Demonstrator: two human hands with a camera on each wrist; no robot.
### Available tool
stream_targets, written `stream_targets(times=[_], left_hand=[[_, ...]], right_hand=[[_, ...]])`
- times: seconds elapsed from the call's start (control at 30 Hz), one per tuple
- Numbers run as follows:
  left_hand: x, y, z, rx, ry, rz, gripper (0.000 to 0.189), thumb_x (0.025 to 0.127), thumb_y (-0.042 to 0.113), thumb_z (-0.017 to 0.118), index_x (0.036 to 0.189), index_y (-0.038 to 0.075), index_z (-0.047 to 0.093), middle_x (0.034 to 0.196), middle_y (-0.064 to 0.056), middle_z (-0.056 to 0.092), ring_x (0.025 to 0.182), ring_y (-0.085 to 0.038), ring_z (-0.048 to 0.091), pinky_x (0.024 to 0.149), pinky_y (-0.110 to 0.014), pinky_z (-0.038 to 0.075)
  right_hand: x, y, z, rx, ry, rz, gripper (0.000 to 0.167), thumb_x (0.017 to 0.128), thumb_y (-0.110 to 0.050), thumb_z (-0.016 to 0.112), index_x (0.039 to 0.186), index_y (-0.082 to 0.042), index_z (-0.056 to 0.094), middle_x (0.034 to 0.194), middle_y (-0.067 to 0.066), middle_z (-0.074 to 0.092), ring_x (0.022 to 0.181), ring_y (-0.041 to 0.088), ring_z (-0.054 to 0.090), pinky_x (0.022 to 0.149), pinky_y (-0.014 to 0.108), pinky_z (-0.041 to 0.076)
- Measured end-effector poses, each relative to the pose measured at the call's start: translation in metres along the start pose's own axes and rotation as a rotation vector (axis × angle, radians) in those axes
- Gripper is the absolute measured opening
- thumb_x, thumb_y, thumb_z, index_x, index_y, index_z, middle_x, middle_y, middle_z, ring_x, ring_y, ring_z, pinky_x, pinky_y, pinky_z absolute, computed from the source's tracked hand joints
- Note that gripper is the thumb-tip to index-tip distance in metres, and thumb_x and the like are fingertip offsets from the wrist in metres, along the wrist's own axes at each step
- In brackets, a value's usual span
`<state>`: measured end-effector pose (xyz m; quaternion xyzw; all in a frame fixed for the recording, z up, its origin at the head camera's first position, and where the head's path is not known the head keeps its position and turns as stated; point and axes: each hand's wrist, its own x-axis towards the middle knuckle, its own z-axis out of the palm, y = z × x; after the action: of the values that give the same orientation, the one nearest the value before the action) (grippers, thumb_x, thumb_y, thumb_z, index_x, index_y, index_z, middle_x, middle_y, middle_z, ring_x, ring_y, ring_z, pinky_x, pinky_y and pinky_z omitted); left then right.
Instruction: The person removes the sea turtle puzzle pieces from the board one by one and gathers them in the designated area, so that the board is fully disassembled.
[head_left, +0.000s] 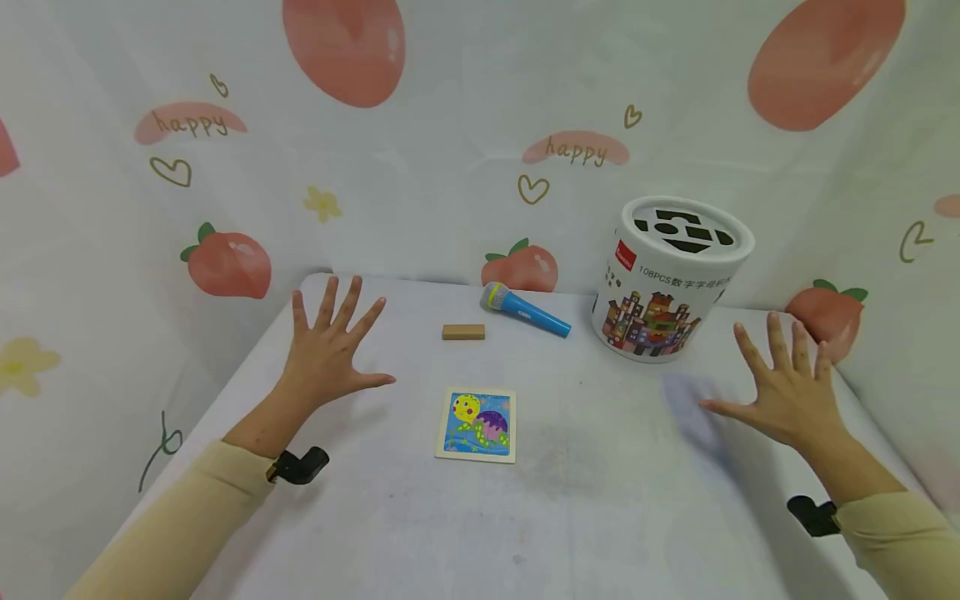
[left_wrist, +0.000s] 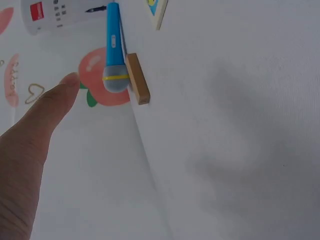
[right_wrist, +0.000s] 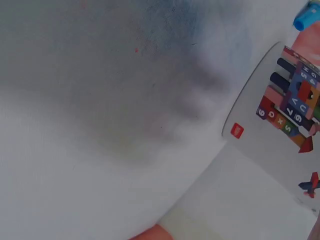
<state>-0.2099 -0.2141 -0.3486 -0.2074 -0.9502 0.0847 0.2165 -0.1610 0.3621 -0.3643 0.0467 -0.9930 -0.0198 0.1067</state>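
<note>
Both hands are held over the white table with fingers spread and nothing in them. My left hand (head_left: pixel 322 358) is at the left, its thumb pointing toward a small wooden block (head_left: pixel 463 332). Nearest my right hand (head_left: pixel 791 400) stands a white bucket (head_left: pixel 660 283) with a shape-sorter lid and printed building blocks. A blue toy microphone (head_left: pixel 528 312) with a grey head lies between block and bucket. Closer to me, a square picture puzzle (head_left: pixel 477 425) with a yellow and purple turtle lies flat. In the left wrist view, the thumb (left_wrist: pixel 50 115) shows beside the microphone (left_wrist: pixel 115 45).
A white cloth (head_left: pixel 450 167) printed with peaches, hearts and "happy" hangs behind the table (head_left: pixel 600 517) and along its sides. The bucket stands at the back right, near the cloth. Black wrist cameras sit on both sleeves.
</note>
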Motion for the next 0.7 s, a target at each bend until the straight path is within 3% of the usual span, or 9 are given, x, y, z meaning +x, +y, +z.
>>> stream_targets(times=[0.13, 0.27, 0.5, 0.7], left_hand=[[0.001, 0.005, 0.000, 0.000, 0.000, 0.017, 0.112, 0.060, 0.077, 0.064, 0.148, 0.019, 0.026, 0.157, -0.009, -0.017, 0.143, -0.034, -0.019, 0.106, -0.069, -0.006], [0.000, 0.009, 0.002, -0.061, -0.027, 0.028, 0.110, 0.063, 0.076, 0.063, 0.149, 0.020, 0.023, 0.156, -0.008, -0.017, 0.142, -0.033, -0.020, 0.107, -0.069, -0.005], [-0.006, 0.012, 0.009, -0.167, -0.031, 0.104, 0.104, 0.066, 0.067, 0.068, 0.148, 0.018, 0.027, 0.157, -0.014, -0.010, 0.142, -0.034, -0.021, 0.109, -0.064, -0.009], [-0.006, 0.017, 0.014, -0.203, -0.028, 0.158, 0.100, 0.068, 0.063, 0.070, 0.146, 0.016, 0.029, 0.157, -0.015, -0.004, 0.144, -0.035, -0.014, 0.111, -0.063, -0.001]], right_hand=[[-0.001, -0.003, 0.001, 0.010, 0.003, -0.007, 0.116, 0.070, -0.074, 0.057, 0.149, -0.024, -0.010, 0.152, 0.017, -0.023, 0.138, 0.040, -0.024, 0.107, 0.063, -0.017], [-0.001, -0.009, 0.004, 0.039, -0.001, -0.010, 0.115, 0.070, -0.073, 0.057, 0.149, -0.024, -0.011, 0.153, 0.017, -0.022, 0.138, 0.043, -0.021, 0.107, 0.062, -0.017], [0.004, -0.026, 0.007, 0.118, -0.018, -0.032, 0.114, 0.073, -0.071, 0.057, 0.149, -0.022, -0.011, 0.153, 0.019, -0.019, 0.138, 0.048, -0.014, 0.107, 0.067, -0.006], [0.011, -0.038, 0.008, 0.188, -0.051, -0.057, 0.112, 0.075, -0.069, 0.058, 0.150, -0.021, -0.011, 0.154, 0.021, -0.015, 0.138, 0.050, -0.009, 0.107, 0.069, -0.002]])
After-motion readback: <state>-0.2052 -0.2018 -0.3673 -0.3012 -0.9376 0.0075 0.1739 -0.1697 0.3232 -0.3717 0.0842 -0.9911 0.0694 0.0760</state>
